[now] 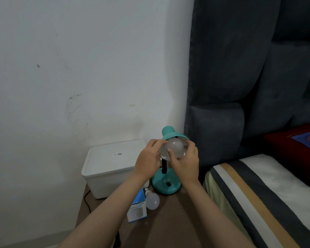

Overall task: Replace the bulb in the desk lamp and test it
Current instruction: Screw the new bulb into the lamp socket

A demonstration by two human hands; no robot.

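Note:
A teal desk lamp stands on the wooden bedside table, its base (pixel 166 187) bearing a black switch and its shade (pixel 170 134) tilted toward me. A frosted white bulb (pixel 174 145) sits in the mouth of the shade, unlit. My right hand (pixel 184 162) grips the bulb from below and the right, fingers curled round it. My left hand (pixel 149 158) holds the rim of the shade on the left side. A second white bulb (pixel 151 200) lies on the table in front of the lamp, beside a blue and white bulb box (pixel 137 205).
A white lidded plastic box (pixel 107 169) stands left of the lamp against the wall. A black cord (pixel 87 201) runs down beside it. A dark padded headboard (pixel 240 86) and a striped pillow (pixel 258 194) lie close on the right.

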